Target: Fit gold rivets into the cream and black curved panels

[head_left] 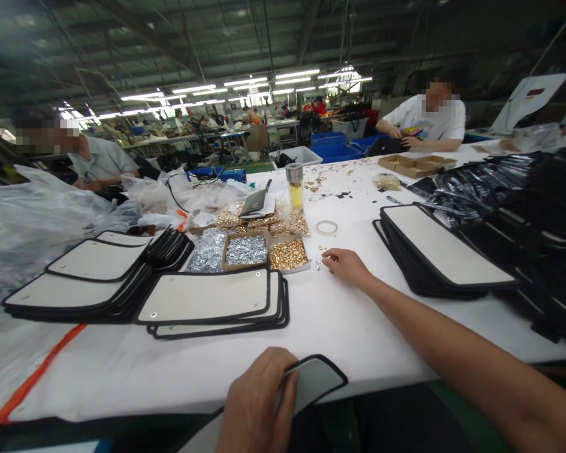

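My left hand [259, 402] is closed around a light grey panel with black edging [318, 377], held at the table's front edge; its lower part runs out of view. Over the table, my right hand [348, 267] has its fingertips bent together beside a few small silver pieces [317, 265]. Whatever lies between those fingertips is too small to make out. Left of it sit a box of gold eyelets [288, 254] and a box of silver eyelets [246, 250]. A short stack of edged panels [207, 296], with metal eyelets in the corners, lies in front of the boxes.
Taller panel stacks stand left [89, 283] and right [446, 245]. Behind the boxes are a bottle with yellow liquid [295, 195] and a tape ring [327, 228]. Plastic bags [51, 207] heap up at left. Two people sit across the table [349, 327].
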